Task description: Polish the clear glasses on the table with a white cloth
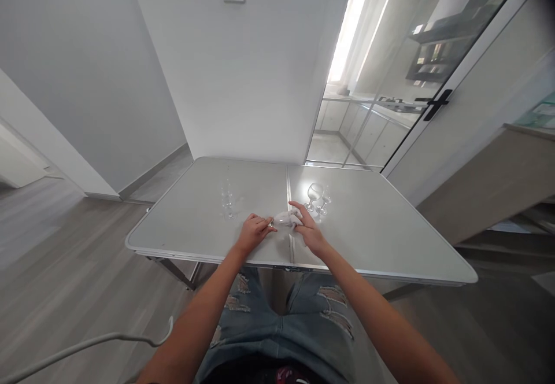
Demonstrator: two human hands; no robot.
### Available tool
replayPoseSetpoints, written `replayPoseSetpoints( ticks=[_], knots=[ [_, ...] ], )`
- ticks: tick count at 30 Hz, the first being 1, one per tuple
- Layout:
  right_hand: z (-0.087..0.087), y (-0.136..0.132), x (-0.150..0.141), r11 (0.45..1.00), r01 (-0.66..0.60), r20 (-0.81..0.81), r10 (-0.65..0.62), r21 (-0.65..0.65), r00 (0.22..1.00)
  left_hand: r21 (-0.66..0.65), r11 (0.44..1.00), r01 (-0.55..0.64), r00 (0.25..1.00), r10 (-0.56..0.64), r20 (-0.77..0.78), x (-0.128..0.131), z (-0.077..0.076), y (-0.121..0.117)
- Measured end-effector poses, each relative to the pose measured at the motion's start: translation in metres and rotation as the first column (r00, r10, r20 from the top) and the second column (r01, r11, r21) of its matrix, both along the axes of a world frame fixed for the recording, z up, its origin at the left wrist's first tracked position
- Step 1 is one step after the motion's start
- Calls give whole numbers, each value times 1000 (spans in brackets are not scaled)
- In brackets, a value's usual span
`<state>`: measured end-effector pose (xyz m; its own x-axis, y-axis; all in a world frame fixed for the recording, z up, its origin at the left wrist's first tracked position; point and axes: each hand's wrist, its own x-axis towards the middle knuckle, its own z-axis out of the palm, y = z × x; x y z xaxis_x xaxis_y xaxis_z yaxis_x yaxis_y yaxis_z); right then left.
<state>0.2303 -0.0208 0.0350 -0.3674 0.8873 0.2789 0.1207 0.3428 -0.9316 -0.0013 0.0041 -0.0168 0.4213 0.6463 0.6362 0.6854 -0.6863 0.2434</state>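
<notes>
Left hand (255,232) pinches the narrow end of a clear, whitish-looking glass (282,219); right hand (309,231) grips its wider end. Over the table (182,216), it lies sideways, long axis left to right, wide end pointing right.

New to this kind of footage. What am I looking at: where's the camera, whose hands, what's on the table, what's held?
There's no robot here. One camera, worn on a person's head, looks forward and down, so the bare arms reaching in from below are the wearer's own.

They meet over a pale table. The left hand grips the narrow end of a clear glass held sideways. The right hand is at its wider end, with something white there, perhaps cloth; it's too small to be sure.

Just beyond the right hand stand a round-bowled stemmed glass and a second stemmed glass. Off to the left is more clear glassware, hard to make out.
</notes>
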Motion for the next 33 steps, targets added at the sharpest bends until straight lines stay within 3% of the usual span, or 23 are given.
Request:
replayPoseSetpoints(
  ticks=[3, 6, 10, 18, 22, 27, 33],
  knots=[
    [7, -2, 2, 981, -33, 201, -6, 192, 979, -15, 999, -37, 999, 37, 26, 0, 0, 0],
    [13, -2, 5, 963, -86, 384, -19, 254, 923, -33, 998, -53, 999, 54, 8, 0, -1, 1],
    [22, 4, 9, 987, -54, 406, -12, 151, 914, -54, 998, -42, 999, 42, -3, 0, -2, 1],
    [32, 7, 19, 979, -113, 173, 143, -170, 975, -74, 996, 48, 999, -46, 21, 1, -4, 1],
    [28, 8, 20, 989, -143, 292, 145, -30, 945, -56, 998, 40, 999, -40, 8, 0, -6, 3],
    [17, 10, 19, 962, -212, 485, 104, 174, 868, -40, 999, -25, 1000, 25, -4, -1, -7, 3],
    [13, 11, 21, 972, -135, 544, 9, 192, 839, -59, 998, -35, 997, 31, -68, 2, -3, 0]
  ],
)
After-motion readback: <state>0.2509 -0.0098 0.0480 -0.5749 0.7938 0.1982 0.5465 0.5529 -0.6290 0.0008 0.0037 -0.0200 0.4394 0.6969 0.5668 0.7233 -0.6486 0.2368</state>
